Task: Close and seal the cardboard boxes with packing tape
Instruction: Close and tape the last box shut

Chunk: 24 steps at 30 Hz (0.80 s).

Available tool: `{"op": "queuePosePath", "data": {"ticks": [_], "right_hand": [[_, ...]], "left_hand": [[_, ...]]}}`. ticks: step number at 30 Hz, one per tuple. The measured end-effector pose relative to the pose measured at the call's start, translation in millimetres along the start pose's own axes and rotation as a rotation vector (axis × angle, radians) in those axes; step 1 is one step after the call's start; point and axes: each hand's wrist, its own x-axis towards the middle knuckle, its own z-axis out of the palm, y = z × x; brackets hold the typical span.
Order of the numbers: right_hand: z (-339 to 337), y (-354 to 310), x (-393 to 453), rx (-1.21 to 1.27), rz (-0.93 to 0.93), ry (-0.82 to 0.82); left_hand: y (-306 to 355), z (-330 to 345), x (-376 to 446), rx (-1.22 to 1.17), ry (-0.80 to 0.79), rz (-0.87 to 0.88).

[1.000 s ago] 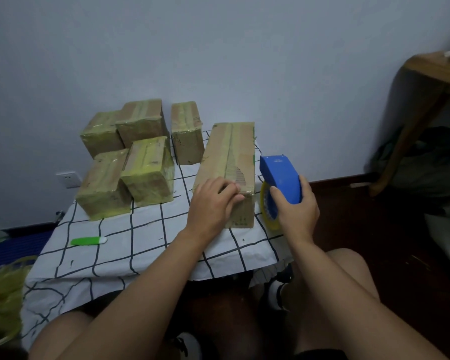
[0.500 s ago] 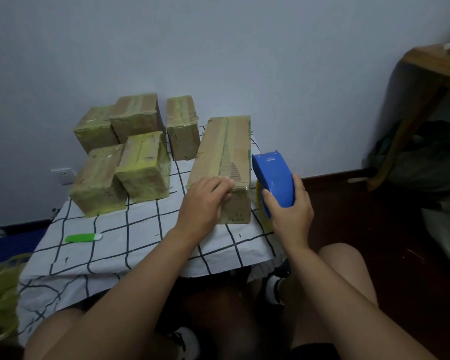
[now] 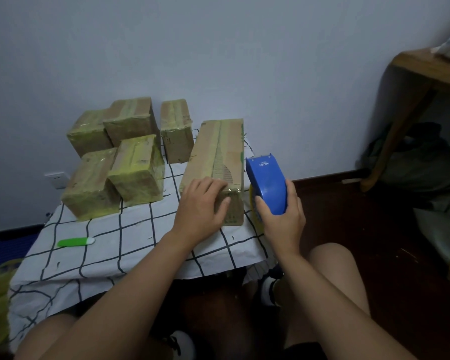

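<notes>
I see the long cardboard box [image 3: 216, 157] lying on the checked cloth [image 3: 120, 245]; my left hand [image 3: 200, 206] rests on its near end, fingers loosely spread, while my right hand [image 3: 281, 216] grips the blue tape dispenser [image 3: 266, 183] just right of the box

We see a small table under a white cloth with a black grid [image 3: 130, 245]. On it lie a long cardboard box [image 3: 216, 154], five smaller taped boxes [image 3: 135, 172] grouped at the back left, and a green utility knife [image 3: 76, 242].
</notes>
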Motion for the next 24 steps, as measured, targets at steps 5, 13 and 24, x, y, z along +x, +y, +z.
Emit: {"op": "queuePosePath", "data": {"ticks": [5,13,24], "right_hand": [[-0.7,0.9,-0.9,-0.008,-0.004,0.001],[0.1,1.8,-1.1,-0.018,-0.016,0.011],[-1.8,2.9,-2.6,0.000,-0.010,0.005]], "left_hand": [[9.4,7.0,7.7,0.024,0.057,-0.090],[17.4,12.1,10.0,0.054,0.126,-0.160],[31.4,20.6,15.3,0.146,0.169,-0.276]]}}
